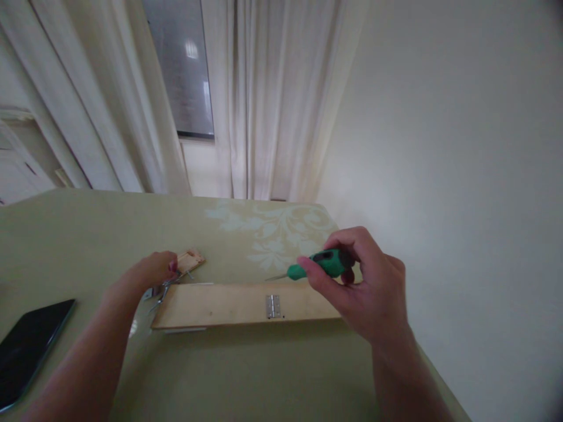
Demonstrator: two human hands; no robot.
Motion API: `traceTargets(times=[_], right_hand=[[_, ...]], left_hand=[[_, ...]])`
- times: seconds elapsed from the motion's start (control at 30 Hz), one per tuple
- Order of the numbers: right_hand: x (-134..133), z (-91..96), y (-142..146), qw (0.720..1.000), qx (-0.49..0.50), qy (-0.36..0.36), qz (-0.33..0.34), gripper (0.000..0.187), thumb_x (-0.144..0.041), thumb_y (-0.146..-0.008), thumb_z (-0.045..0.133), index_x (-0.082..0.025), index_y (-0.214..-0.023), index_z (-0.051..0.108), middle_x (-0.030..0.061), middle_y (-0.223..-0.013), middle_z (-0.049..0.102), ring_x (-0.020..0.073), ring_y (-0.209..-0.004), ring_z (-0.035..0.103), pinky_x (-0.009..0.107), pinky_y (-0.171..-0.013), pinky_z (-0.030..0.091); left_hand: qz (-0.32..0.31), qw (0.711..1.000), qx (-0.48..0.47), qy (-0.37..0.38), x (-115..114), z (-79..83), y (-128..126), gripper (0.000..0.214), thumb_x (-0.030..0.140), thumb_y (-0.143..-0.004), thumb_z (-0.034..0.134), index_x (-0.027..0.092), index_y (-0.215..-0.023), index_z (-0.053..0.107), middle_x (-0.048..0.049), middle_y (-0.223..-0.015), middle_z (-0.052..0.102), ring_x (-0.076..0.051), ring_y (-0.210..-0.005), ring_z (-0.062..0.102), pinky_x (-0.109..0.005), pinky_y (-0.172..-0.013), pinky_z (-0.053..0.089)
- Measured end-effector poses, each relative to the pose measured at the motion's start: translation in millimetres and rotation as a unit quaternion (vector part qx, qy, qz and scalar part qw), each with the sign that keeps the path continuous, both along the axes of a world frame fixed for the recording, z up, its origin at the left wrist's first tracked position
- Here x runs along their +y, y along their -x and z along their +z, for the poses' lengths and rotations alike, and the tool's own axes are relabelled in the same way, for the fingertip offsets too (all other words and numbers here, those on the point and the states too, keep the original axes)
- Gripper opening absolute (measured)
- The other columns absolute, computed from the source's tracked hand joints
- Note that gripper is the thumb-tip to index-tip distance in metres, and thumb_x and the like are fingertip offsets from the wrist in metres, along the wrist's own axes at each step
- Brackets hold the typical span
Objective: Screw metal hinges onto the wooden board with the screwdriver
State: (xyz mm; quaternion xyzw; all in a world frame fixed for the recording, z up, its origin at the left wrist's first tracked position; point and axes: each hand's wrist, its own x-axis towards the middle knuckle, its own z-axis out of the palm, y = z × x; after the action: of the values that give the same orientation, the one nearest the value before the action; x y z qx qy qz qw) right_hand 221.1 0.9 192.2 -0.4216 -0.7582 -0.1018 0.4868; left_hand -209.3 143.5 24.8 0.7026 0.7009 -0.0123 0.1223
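My right hand (369, 290) is closed around the green handle of a screwdriver (325, 264), whose thin shaft points left above the far edge of a long wooden board (229, 305). A small metal hinge (273, 306) lies on the board's face, with dark holes near its lower edge. At the board's left end, my left hand (152, 272) reaches over a small wooden piece (191, 258) and some thin metal hardware (165, 286). Its fingers are pinched together there; what lies between them is too small to make out.
A black tablet (35, 340) lies on the table at the left. The green tabletop (246, 375) has a pale floral pattern toward the back right. White curtains (281, 99) and a window (185, 70) stand behind it, and a pale wall (461, 146) rises on the right.
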Motion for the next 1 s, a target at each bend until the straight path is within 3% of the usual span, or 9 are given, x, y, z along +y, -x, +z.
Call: traceTargets(times=[0.13, 0.23, 0.3, 0.4, 0.5, 0.57, 0.8, 0.9, 1.0], right_hand=[[0, -0.1, -1, 0.999, 0.022, -0.02, -0.021, 0.033, -0.04, -0.086, 0.083, -0.025, -0.09, 0.053, -0.0097, -0.063, 0.06, 0.0068, -0.047, 0.054, 0.019, -0.047, 0.044], [0, -0.1, -2, 0.999, 0.027, -0.03, -0.034, 0.033, -0.039, -0.086, 0.083, -0.025, -0.09, 0.054, -0.0096, -0.064, 0.06, 0.0066, -0.046, 0.054, 0.019, -0.047, 0.044], [0, -0.3, -1, 0.997, 0.025, -0.057, -0.045, 0.032, -0.037, -0.085, 0.084, -0.025, -0.091, 0.054, -0.0096, -0.064, 0.06, 0.0065, -0.046, 0.053, 0.02, -0.047, 0.044], [1, -0.6, 1, 0.996, 0.027, -0.065, -0.049, 0.034, -0.038, -0.084, 0.085, -0.025, -0.089, 0.053, -0.0093, -0.065, 0.059, 0.0069, -0.048, 0.054, 0.02, -0.047, 0.043], [1, -0.7, 1, 0.995, 0.022, -0.079, -0.057, 0.033, -0.037, -0.085, 0.084, -0.025, -0.089, 0.054, -0.0091, -0.064, 0.059, 0.0073, -0.048, 0.054, 0.021, -0.048, 0.044], [0, -0.2, 0, 0.994, 0.013, -0.093, -0.057, 0.033, -0.035, -0.084, 0.084, -0.025, -0.09, 0.054, -0.0094, -0.064, 0.058, 0.0072, -0.047, 0.054, 0.021, -0.048, 0.045], [-9, 4.5, -5, 0.996, 0.056, -0.069, -0.024, 0.032, -0.034, -0.083, 0.085, -0.025, -0.087, 0.055, -0.0091, -0.064, 0.057, 0.0065, -0.045, 0.049, 0.021, -0.043, 0.04], [-11, 3.9, -4, 0.996, 0.083, -0.043, -0.009, 0.033, -0.037, -0.082, 0.085, -0.024, -0.085, 0.055, -0.0097, -0.062, 0.053, 0.0058, -0.044, 0.044, 0.021, -0.041, 0.036], [-7, 1.8, -3, 0.991, 0.12, -0.06, -0.018, 0.031, -0.036, -0.083, 0.082, -0.024, -0.084, 0.054, -0.0079, -0.067, 0.052, 0.0072, -0.05, 0.047, 0.023, -0.046, 0.038]], left_hand=[[0.011, 0.999, 0.035, 0.011, -4, 13.7, -5, 0.005, 0.024, -0.072, 0.07, 0.02, -0.075, 0.068, -0.0118, -0.089, 0.077, -0.03, -0.089, 0.072, -0.033, -0.072, 0.048], [-0.001, 1.0, 0.027, -0.001, -12, 35.6, -29, 0.013, 0.03, -0.083, 0.065, 0.021, -0.089, 0.072, -0.0114, -0.099, 0.078, -0.029, -0.092, 0.072, -0.034, -0.073, 0.047], [-0.053, 0.997, -0.032, -0.036, -23, 53.9, -62, 0.02, 0.037, -0.092, 0.06, 0.023, -0.097, 0.074, -0.0077, -0.1, 0.078, -0.026, -0.092, 0.072, -0.033, -0.076, 0.047], [-0.186, 0.97, -0.149, -0.059, -51, 74.8, -131, 0.025, 0.044, -0.096, 0.06, 0.024, -0.095, 0.076, -0.005, -0.099, 0.077, -0.023, -0.092, 0.071, -0.033, -0.082, 0.049], [-0.272, 0.943, -0.187, -0.042, -79, 76.3, -192, 0.028, 0.048, -0.092, 0.07, 0.024, -0.106, 0.075, -0.0061, -0.11, 0.075, -0.026, -0.102, 0.069, -0.035, -0.087, 0.049], [-0.318, 0.933, -0.163, -0.041, -90, 68.3, -216, 0.029, 0.044, -0.086, 0.077, 0.023, -0.105, 0.073, -0.0085, -0.114, 0.072, -0.029, -0.107, 0.067, -0.038, -0.09, 0.049], [-0.327, 0.932, -0.15, -0.042, -91, 44.3, -223, 0.03, 0.033, -0.082, 0.079, 0.021, -0.106, 0.066, -0.0094, -0.113, 0.068, -0.029, -0.105, 0.063, -0.039, -0.089, 0.048], [-0.326, 0.932, -0.151, -0.047, -94, 44.7, -222, 0.032, 0.031, -0.079, 0.078, 0.021, -0.107, 0.066, -0.0089, -0.115, 0.067, -0.029, -0.107, 0.063, -0.039, -0.091, 0.048], [-0.331, 0.93, -0.152, -0.047, -103, 53.2, -224, 0.022, 0.027, -0.08, 0.074, 0.022, -0.1, 0.067, -0.0065, -0.112, 0.066, -0.025, -0.1, 0.064, -0.036, -0.087, 0.049]])
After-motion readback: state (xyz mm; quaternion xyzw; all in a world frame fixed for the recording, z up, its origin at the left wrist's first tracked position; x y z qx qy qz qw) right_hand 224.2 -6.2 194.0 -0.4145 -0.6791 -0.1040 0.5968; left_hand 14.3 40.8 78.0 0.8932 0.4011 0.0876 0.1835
